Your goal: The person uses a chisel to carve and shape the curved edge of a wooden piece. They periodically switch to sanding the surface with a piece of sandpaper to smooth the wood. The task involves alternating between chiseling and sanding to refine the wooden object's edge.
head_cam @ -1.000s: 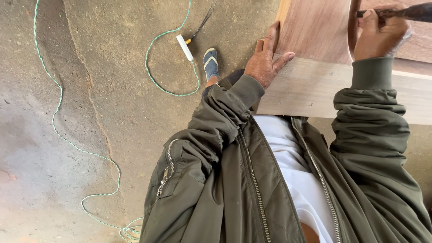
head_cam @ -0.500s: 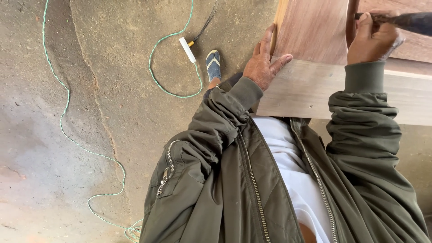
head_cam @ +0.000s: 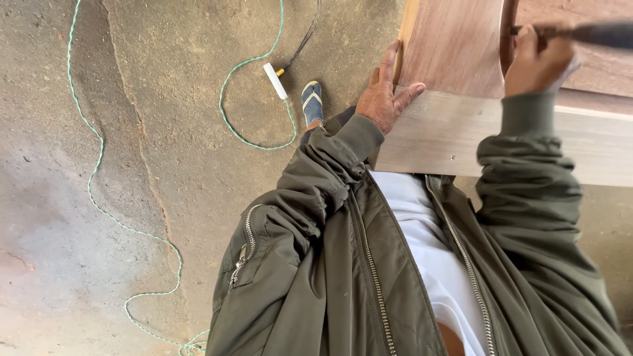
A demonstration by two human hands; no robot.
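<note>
Fingers (head_cam: 527, 49) hiding blurred tool's (head_cam: 593, 33) grip

Soft, even daylight, no hard shadows or glare; sharp throughout except slight motion blur top right.

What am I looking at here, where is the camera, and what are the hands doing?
The camera sits on a person's head and looks down past their olive green zipped jacket. There is no machine, only two bare hands. The left hand presses flat against the edge of a reddish-brown wooden board, which stands on a pale wooden plank. The right hand grips a dark slim tool against the board; what kind of tool is unclear. Below, on the rough concrete floor, lie a long green cord, a small white tube-shaped piece and the person's foot in a blue sandal.
</note>
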